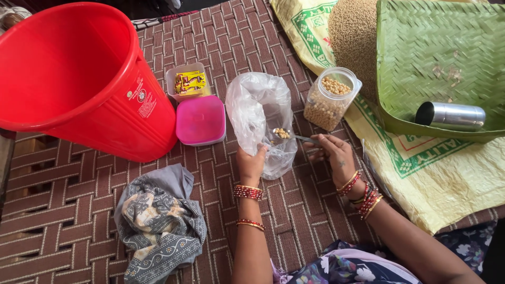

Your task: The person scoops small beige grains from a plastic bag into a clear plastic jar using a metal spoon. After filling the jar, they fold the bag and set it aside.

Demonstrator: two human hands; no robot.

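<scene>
Clear plastic bag (261,113) is lying on the woven mat (231,42), its mouth being pinched open by the left hand (251,164). The right hand (334,154) is gripping a steel spoon (286,134) loaded with yellowish pulses, hovering at that opening beside the open jar (330,98). If the limp rim is sagging or the spoon is tilting, grains could scatter across the mat.

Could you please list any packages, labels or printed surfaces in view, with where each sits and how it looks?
Sticker label: on the red bucket's side, white print with a round emblem.
Small sachets: in an open clear tub behind the pink lid, yellow and red.
Printed sack: spread flat at right under the green woven tray, yellow with green borders.
</scene>
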